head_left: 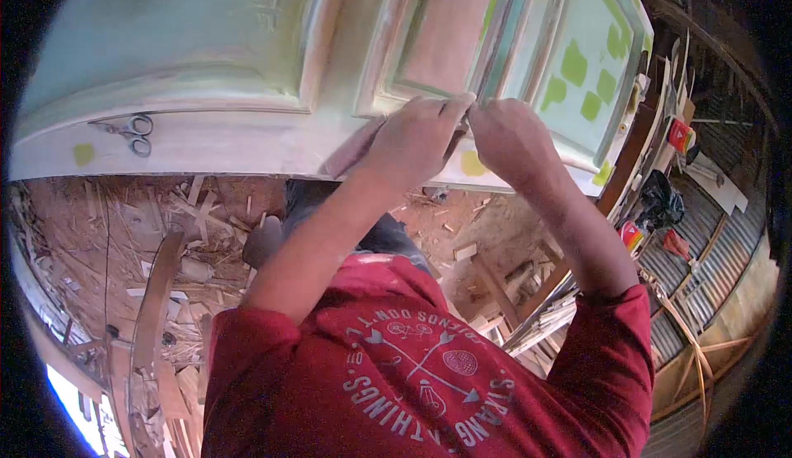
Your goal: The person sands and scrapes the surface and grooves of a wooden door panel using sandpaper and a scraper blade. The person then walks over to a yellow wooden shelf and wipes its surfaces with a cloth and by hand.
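My left hand (417, 140) is closed on a brownish-pink sheet (353, 151) that looks like sandpaper. One part of the sheet sticks out to the left of the hand, and a darker edge shows on its right side. My right hand (516, 138) is closed too, its fingertips pinched against those of the left where the sheet's edge comes up. The fingertips partly hide what lies between them. Both hands are over the near edge of a large panelled wooden door (272, 148), painted pale green and whitish, with raised mouldings and bright green patches.
Scissors (139, 134) lie on the door's near rail at the left. Wood scraps and shavings (198, 272) cover the ground below. Boards (553, 313), a black plastic bag (660, 200) and red packets (680, 135) are at the right, by corrugated metal sheets (714, 252).
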`<state>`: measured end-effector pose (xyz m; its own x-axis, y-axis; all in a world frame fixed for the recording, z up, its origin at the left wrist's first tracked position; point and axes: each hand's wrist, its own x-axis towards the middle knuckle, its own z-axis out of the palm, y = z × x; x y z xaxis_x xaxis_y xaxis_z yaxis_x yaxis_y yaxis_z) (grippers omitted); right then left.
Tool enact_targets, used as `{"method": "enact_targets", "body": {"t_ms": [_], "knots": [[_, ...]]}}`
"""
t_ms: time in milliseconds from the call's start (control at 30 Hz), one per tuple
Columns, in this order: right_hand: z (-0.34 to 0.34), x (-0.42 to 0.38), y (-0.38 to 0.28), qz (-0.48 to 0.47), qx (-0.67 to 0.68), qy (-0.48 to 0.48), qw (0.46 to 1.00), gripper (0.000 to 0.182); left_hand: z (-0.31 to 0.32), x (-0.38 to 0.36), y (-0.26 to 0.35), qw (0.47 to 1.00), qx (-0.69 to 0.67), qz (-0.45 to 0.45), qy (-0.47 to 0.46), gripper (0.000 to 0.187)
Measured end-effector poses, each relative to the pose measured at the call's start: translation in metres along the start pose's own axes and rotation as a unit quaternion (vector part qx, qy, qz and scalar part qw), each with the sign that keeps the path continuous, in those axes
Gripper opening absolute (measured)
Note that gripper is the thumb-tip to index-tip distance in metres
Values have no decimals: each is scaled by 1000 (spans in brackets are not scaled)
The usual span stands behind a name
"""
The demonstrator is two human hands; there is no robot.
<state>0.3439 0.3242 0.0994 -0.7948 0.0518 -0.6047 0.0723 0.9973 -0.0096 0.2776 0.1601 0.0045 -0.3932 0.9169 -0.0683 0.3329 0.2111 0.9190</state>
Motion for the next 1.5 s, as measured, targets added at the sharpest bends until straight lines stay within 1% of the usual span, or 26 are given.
{"method": "enact_targets", "body": {"t_ms": [33, 100, 200, 233, 300, 400, 433, 500, 533, 567, 600, 633, 667, 700, 733, 767, 800, 867, 900, 933, 1033, 1133, 1233, 1333, 1433, 1500], "knots": [[1, -1, -2, 11, -3, -31, 999, 14, 3, 6, 0, 1000, 7, -6, -1, 54], [-8, 0, -12, 54, 41, -32, 997, 18, 6, 16, -3, 1000, 24, -17, -4, 49], [-20, -4, -22, 93, 106, -11, 990, 25, 10, 20, -6, 999, 33, 23, 28, 27], [-21, -7, -23, 103, 126, -1, 987, 28, 9, 20, -5, 999, 29, 23, 23, 22], [-17, -13, -20, 123, 158, 102, 975, 33, 8, 18, -3, 999, 21, 25, 14, 16], [-23, -21, -8, 139, 224, 225, 938, 38, 22, 17, -12, 999, 3, 16, 50, 15], [-29, -22, -6, 142, 252, 259, 922, 39, 23, 17, -14, 998, 7, 28, 48, 15], [-48, -20, -7, 193, 337, 231, 892, 38, 23, 20, -16, 998, 12, 51, 42, 16], [-51, -21, -6, 221, 377, 216, 873, 38, 22, 21, -14, 998, 28, 40, 30, 16], [-29, -20, -1, 199, 338, 228, 891, 36, 21, 21, -14, 998, 42, 31, 16, 16], [-21, -20, 1, 199, 341, 212, 894, 38, 18, 22, -10, 998, 55, 22, 1, 17], [-13, -18, 1, 200, 344, 196, 896, 40, 16, 22, -9, 1000, 28, 4, 5, 20], [-1, -18, 4, 199, 349, 177, 898, 42, 14, 23, -8, 998, 57, -2, -24, 21], [26, -16, 10, 177, 374, 224, 882, 46, 12, 24, -10, 995, 86, -9, -55, 23], [27, -15, 11, 175, 415, 216, 867, 48, 11, 27, -13, 989, 118, -14, -84, 25], [22, -14, 13, 172, 455, 208, 849, 49, 13, 27, -17, 998, 46, 4, -39, 27], [16, -12, 13, 171, 495, 200, 828, 50, 11, 27, -19, 999, 17, 0, -41, 26], [5, -2, 10, 134, 464, 192, 854, 46, 1, 32, -18, 998, -39, -4, -45, 25], [-3, 3, 7, 116, 440, 180, 872, 45, -7, 29, -9, 998, -45, -23, -44, 26], [-8, 5, 6, 96, 415, 168, 889, 44, -8, 28, -9, 999, -43, -9, -33, 25], [-10, 7, 10, 67, 400, 165, 899, 34, -10, 28, -7, 999, -33, 23, -4, 18], [-4, 3, 16, 28, 393, 162, 904, 38, -8, 28, -5, 999, -24, 27, 2, 17], [-4, 5, 18, 5, 400, 165, 901, 37, -12, 28, -5, 998, -2, -29, -51, 28], [-18, 0, 13, 54, 384, 103, 916, 35, -9, 28, -5, 999, -8, -29, -41, 28], [-2, -4, 18, 23, 396, 143, 907, 34, -7, 28, -6, 999, 24, -5, -42, 28], [-4, -16, 22, 8, 392, 138, 910, 34, -8, 27, 0, 998, 29, -4, -48, 27]]}}
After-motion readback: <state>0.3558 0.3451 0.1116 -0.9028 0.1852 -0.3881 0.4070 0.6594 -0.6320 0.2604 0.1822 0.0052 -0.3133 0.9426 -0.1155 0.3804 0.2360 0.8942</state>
